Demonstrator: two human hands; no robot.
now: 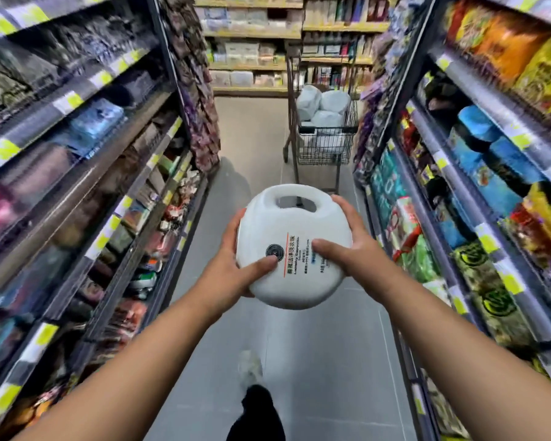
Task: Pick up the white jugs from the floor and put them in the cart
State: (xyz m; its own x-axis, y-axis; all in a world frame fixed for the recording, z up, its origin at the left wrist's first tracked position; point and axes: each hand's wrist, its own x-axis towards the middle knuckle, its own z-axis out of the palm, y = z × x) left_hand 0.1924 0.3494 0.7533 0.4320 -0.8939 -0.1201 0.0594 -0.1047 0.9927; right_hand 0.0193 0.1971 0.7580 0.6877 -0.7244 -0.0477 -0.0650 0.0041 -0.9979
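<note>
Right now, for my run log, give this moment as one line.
stage: carry | held: white laundry jug, left hand plus right hand | goal: shopping cart ahead, white jugs inside

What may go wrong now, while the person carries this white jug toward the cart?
The left hand and right hand hold the white jug by its smooth sides, not by its handle, so it may slip. The cart ahead already holds piled jugs above its rim; another one may roll off.
</note>
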